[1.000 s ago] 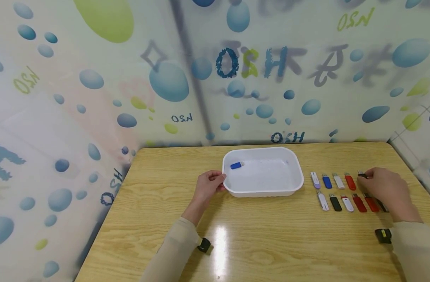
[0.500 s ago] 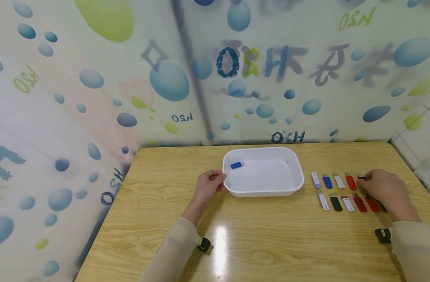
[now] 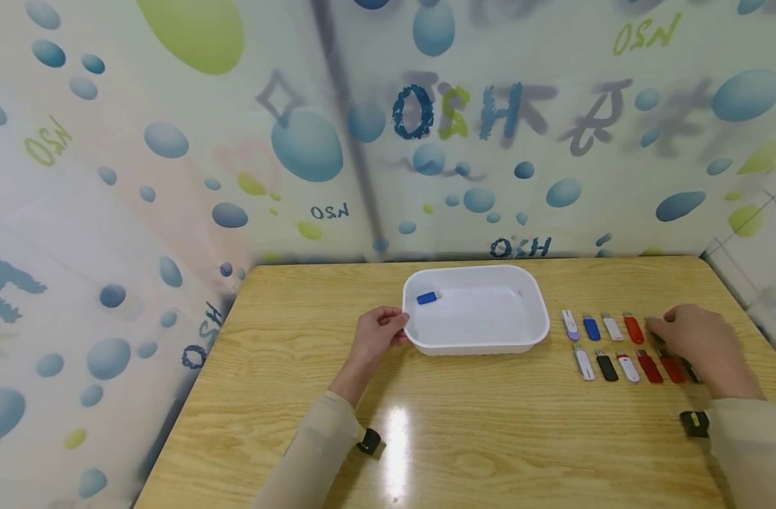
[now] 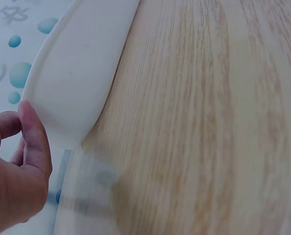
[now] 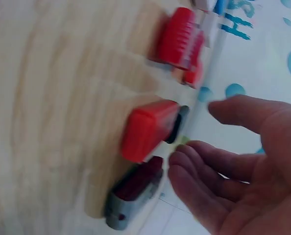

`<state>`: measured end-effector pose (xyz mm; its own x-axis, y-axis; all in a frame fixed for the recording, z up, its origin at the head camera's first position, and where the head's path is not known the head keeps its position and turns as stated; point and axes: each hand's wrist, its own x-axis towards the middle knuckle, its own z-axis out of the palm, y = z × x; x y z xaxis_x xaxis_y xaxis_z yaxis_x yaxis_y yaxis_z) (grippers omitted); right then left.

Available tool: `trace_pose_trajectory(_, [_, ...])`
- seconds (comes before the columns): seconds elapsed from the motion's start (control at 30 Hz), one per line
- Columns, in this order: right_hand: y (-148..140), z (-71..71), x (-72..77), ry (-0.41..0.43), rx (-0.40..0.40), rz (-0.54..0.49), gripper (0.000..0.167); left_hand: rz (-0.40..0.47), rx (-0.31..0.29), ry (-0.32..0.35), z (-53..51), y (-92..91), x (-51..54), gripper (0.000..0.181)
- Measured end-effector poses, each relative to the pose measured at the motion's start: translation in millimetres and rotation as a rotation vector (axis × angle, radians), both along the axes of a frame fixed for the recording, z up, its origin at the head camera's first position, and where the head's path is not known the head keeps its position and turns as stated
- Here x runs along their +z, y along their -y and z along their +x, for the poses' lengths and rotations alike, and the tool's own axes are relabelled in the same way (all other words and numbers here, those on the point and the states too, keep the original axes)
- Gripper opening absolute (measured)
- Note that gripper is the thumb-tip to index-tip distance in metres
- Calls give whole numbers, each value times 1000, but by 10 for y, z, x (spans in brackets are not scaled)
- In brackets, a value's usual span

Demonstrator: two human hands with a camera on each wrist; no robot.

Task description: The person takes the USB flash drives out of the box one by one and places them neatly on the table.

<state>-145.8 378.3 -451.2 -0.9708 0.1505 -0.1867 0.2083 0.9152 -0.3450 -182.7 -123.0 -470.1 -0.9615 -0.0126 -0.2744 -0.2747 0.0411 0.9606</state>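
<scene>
At the left end of the white plastic tray (image 3: 477,349), my left hand (image 3: 373,343) pinches the rim between thumb and fingers. A blue USB stick (image 3: 428,297) lies inside. My right hand (image 3: 702,346) hovers over the right end of two rows of USB sticks, thumb and fingers apart with nothing between them in the right wrist view. Just past its fingertips lies a black USB stick (image 5: 181,122), partly behind a red USB stick (image 5: 148,129). Nearer the hand's underside is a grey and dark red USB stick (image 5: 134,192). In the head view the hand covers most of the black stick.
Several other USB sticks, among them a white one (image 3: 583,363), a dark green one (image 3: 607,366) and a bright red one (image 3: 633,328), lie between tray and right hand on the wooden table (image 3: 489,431). A patterned wall sheet (image 3: 464,162) rises behind the table.
My right hand has shifted slightly to the right, and less of the black USB stick shows beside the thumb. The left hand and the tray stay put.
</scene>
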Motion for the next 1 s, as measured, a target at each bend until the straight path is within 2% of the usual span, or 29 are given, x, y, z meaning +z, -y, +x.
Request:
trace_pose_trajectory(0.07, [15, 20, 49, -50, -39, 6, 45, 0, 1, 4, -4, -4, 4, 24])
trace_pose_trajectory(0.27, [101, 74, 245, -270, -126, 11, 42, -1, 0, 2, -4, -10, 23, 25])
trace_pose_trajectory(0.43, [208, 82, 386, -410, -160, 8, 41, -6, 2, 2, 1, -7, 26, 24])
trace_pose_trajectory(0.6, [355, 88, 470, -472, -126, -17, 41, -9, 6, 4, 1, -4, 23, 24])
trace_pose_trajectory(0.87, [646, 115, 563, -543, -16, -25, 35, 1, -1, 1, 9, -8, 30, 25])
trace_pose_trajectory(1.0, [820, 113, 608, -536, 27, -51, 33, -4, 0, 6, 4, -13, 30, 25])
